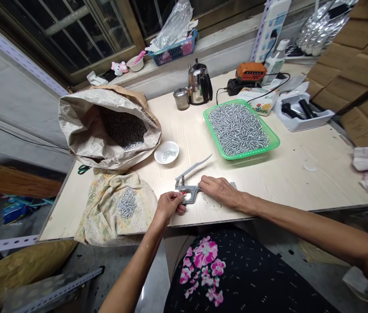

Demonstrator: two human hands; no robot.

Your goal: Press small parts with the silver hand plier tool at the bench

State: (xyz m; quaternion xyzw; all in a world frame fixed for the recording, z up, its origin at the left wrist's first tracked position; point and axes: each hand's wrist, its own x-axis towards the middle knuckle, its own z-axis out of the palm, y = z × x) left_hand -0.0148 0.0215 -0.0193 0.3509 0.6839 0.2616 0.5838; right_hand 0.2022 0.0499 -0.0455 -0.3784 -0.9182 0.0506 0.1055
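Observation:
A grey hand-press plier [190, 188] lies on the table near its front edge, its long silver lever [194, 168] raised and slanting up to the right. A spring stands under the lever, and a small red part shows by the jaw. My right hand [220, 191] is closed around the plier's lower handle, which it mostly hides. At the jaw end, my left hand [170, 206] pinches its thumb and fingers together; whatever they hold is too small to make out. Small silver metal pins [127, 202] lie heaped on a patterned cloth [102, 213] left of that hand.
Behind the plier is a white bowl [158, 155] with a few pins. A green tray [244, 154] full of silver pins sits back right. An open paper sack [73, 126] of dark small parts stands left. Further back are a kettle [197, 84] and an orange battery [250, 72].

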